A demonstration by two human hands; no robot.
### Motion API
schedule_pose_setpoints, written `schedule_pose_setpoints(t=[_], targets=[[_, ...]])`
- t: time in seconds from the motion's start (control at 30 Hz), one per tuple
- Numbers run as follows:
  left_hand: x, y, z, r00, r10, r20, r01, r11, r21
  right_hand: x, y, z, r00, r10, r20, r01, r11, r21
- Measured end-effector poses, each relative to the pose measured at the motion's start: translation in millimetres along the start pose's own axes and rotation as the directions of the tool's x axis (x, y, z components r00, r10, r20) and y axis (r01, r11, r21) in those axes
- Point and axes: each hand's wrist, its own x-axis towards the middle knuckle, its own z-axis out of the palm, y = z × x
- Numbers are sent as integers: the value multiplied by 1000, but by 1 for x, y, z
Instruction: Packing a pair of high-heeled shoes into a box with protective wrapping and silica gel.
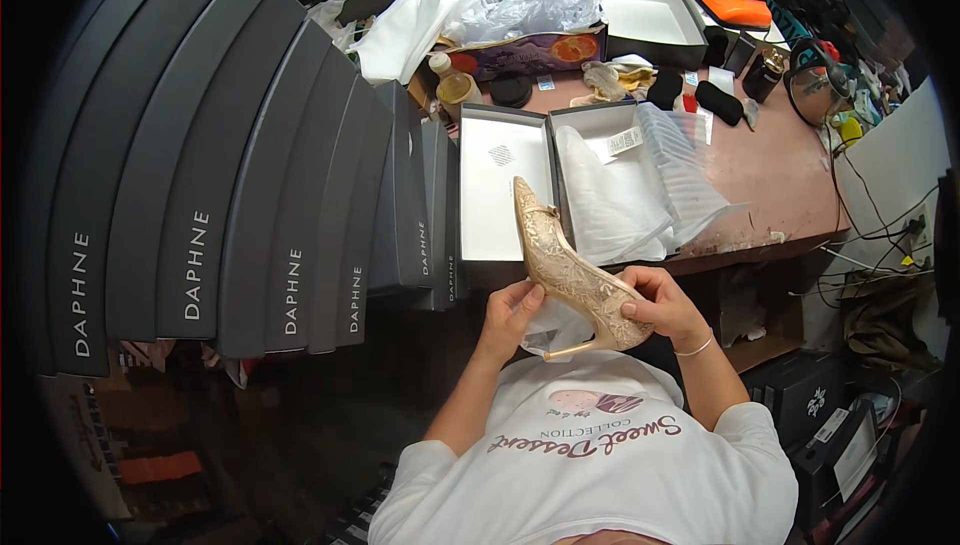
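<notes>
A beige lace high-heeled pump (570, 263) is tilted in front of my chest, its pointed toe up and away and its slim heel down. My right hand (665, 307) grips it at the heel end, thumb on the lace. Beside the shoe's near left side, my left hand (512, 317) is closed in a pinch on a crumpled translucent plastic wrap (556, 325), part of which hangs behind the heel. Just beyond, on the table, lies an open shoe box (592, 123) with white tissue paper (610, 190) and a translucent foam sheet (685, 170) spilling over its edge.
Grey shoe boxes (190, 195) stand in a tall stack on the left. The white-lined lid (505, 150) adjoins the open box. Behind are a bottle (455, 85), a carton of plastic bags (530, 53), another open box (645, 20) and an orange tool (728, 0). Cables hang at right.
</notes>
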Motion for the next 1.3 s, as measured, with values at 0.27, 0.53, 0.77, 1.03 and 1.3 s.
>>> schedule_pose_setpoints(t=[0.27,0.53,0.77,1.03,1.3], targets=[[1,-12,1,998,22,54,-5,956,-294,-1,-15,21,998,-49,50,61,964,-260],[-5,-13,4,998,46,53,-25,940,-340,-5,-16,29,994,-86,72,107,920,-378],[-6,-9,0,989,96,116,-53,943,-329,-2,-12,26,977,-183,113,214,883,-417],[-4,-10,-1,987,73,146,-22,947,-319,0,-12,26,969,-196,148,243,855,-459],[-2,3,3,989,112,100,-82,959,-270,-3,-19,38,958,-274,89,276,783,-557]])
